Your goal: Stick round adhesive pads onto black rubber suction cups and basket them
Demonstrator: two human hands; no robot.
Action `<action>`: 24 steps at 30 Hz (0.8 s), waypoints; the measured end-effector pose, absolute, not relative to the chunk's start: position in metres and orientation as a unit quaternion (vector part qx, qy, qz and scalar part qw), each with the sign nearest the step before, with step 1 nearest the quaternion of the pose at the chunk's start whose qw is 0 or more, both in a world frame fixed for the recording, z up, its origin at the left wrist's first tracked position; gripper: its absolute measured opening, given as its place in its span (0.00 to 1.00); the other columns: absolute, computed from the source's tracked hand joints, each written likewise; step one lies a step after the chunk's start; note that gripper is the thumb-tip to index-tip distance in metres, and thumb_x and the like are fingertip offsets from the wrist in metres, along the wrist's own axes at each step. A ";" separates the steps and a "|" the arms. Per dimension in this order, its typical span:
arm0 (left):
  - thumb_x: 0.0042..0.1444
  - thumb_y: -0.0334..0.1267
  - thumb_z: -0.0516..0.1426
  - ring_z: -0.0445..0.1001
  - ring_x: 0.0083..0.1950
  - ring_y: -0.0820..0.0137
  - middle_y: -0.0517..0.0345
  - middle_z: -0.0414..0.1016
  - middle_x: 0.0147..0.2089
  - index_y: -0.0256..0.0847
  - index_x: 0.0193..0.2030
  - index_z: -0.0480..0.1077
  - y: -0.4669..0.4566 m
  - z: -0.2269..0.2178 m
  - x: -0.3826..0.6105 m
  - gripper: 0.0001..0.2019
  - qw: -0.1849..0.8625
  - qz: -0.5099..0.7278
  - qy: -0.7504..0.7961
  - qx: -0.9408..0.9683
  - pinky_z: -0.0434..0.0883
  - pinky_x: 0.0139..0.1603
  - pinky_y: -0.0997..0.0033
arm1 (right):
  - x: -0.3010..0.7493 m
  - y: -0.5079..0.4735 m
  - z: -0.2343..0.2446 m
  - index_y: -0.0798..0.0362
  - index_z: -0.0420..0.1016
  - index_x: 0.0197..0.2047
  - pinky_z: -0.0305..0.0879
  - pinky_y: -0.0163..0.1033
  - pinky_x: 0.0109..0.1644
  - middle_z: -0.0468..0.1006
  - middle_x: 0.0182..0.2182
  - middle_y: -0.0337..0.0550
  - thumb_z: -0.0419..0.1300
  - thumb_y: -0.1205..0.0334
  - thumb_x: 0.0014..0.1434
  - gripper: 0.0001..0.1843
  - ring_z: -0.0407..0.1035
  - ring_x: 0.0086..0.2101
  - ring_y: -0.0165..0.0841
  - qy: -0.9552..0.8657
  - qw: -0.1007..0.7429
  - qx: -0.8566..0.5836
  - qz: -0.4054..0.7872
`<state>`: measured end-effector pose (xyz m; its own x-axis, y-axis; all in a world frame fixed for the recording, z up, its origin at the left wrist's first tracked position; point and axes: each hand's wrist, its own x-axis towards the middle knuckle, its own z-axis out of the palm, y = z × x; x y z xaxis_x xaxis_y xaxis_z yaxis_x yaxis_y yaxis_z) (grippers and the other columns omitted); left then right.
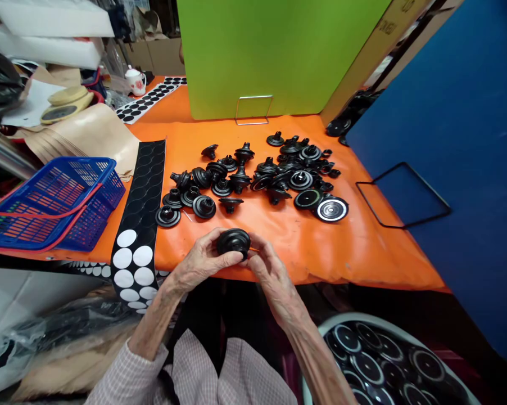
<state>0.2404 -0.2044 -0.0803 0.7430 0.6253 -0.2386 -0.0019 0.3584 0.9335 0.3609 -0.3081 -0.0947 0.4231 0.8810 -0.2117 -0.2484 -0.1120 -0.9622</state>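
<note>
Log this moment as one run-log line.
left hand: holds black rubber fitting | right hand: fingertips against it | orange mat: more fittings scattered

Dark print on the tan cardboard panel (384, 25) is too blurred to read.

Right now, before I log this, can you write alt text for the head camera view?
The left hand and right hand hold a round, black, ridged part at the near edge of an orange table cover, with a loose heap of similar black parts beyond. To the left lie a blue plastic basket and a black strip with white round stickers.
</note>
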 end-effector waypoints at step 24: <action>0.49 0.40 0.66 0.69 0.47 0.67 0.56 0.72 0.42 0.40 0.44 0.73 -0.216 -0.081 0.243 0.16 0.675 0.276 0.268 0.629 0.65 0.52 0.69 | 0.360 -0.308 -0.092 0.44 0.70 0.48 0.63 0.42 0.59 0.75 0.49 0.41 0.63 0.50 0.57 0.17 0.68 0.53 0.36 -0.280 0.667 -0.514 0.461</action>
